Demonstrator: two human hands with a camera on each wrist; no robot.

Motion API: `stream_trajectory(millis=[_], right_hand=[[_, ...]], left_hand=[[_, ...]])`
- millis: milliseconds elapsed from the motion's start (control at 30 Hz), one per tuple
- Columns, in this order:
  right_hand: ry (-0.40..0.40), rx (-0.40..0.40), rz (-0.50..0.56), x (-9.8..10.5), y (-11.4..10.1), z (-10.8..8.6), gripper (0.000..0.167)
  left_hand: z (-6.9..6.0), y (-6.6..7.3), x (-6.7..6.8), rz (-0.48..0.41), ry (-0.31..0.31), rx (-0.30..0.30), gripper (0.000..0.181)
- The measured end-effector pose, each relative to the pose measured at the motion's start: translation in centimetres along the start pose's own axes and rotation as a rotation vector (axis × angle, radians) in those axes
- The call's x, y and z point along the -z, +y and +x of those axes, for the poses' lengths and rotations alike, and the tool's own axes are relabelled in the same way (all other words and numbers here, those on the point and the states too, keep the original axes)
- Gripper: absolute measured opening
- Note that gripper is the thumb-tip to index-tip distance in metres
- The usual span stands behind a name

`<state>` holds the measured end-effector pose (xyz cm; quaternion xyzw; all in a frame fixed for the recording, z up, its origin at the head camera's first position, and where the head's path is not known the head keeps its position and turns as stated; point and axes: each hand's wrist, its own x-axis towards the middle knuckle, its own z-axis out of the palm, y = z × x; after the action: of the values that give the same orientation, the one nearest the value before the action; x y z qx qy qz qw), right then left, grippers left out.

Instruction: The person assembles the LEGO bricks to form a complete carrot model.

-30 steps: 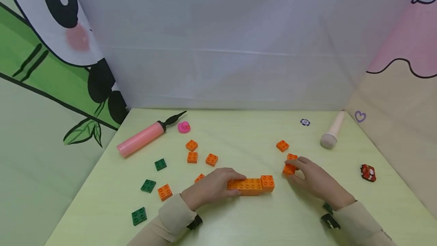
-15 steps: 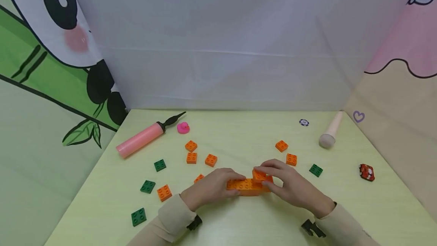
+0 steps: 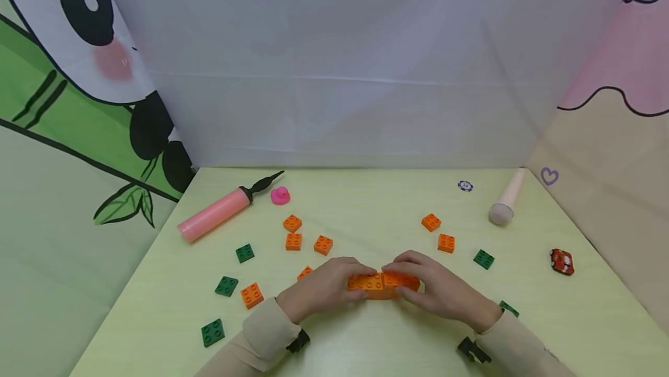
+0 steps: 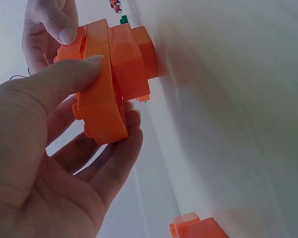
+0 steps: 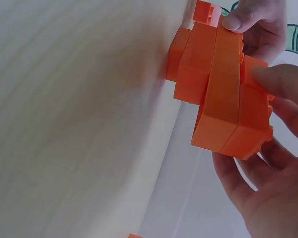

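A stepped stack of orange toy building bricks [image 3: 377, 293] stands on the table between both hands, widest near its top. My left hand [image 3: 325, 287] holds the stack's left end, thumb on the near side and fingers behind. With my right hand [image 3: 445, 291] I pinch an orange brick [image 3: 395, 280] seated on the right end of the long upper layer. The left wrist view shows my left thumb against the long layer [image 4: 103, 99], narrower bricks [image 4: 129, 62] below it. From the right wrist, the added orange brick [image 5: 253, 121] lies flush along that layer, with little gap visible.
Several loose orange bricks [image 3: 323, 245] and green bricks [image 3: 226, 286] lie left of the stack. More orange bricks [image 3: 446, 243] and green bricks [image 3: 484, 259] lie right. Farther out are a pink pump [image 3: 216, 214], pink duck [image 3: 280, 195], poker chip [image 3: 465, 186], toy microphone [image 3: 504, 205] and red toy car [image 3: 561, 262].
My right hand has carried an orange brick left from the table's right side and lowered it onto the stack's right end. My left hand has stayed on the stack.
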<state>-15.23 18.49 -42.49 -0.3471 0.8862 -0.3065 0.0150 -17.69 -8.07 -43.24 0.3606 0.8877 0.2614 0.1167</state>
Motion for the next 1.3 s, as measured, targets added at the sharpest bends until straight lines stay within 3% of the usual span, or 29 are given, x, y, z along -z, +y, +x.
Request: stream_trajectory(millis=[300, 467, 900, 1200, 1300], right_hand=[[-0.028, -0.090, 0.043, 0.2, 0.3, 0.5, 0.062], [-0.044, -0.109, 0.078, 0.2, 0.2, 0.7, 0.062], [-0.031, -0.032, 0.041, 0.2, 0.0, 1.0, 0.059], [-0.042, -0.071, 0.001, -0.2, 0.2, 0.3, 0.056], [-0.025, -0.085, -0.033, 0.1, 0.4, -0.1, 0.059]], left_hand=[[-0.2, 0.2, 0.0, 0.017, 0.013, -0.006, 0.041], [-0.3, 0.2, 0.0, 0.017, 0.020, -0.002, 0.041], [-0.5, 0.1, 0.3, 0.015, 0.023, 0.012, 0.039], [-0.6, 0.0, 0.0, 0.045, 0.025, 0.001, 0.044], [-0.9, 0.1, 0.5, 0.050, 0.024, 0.032, 0.049]])
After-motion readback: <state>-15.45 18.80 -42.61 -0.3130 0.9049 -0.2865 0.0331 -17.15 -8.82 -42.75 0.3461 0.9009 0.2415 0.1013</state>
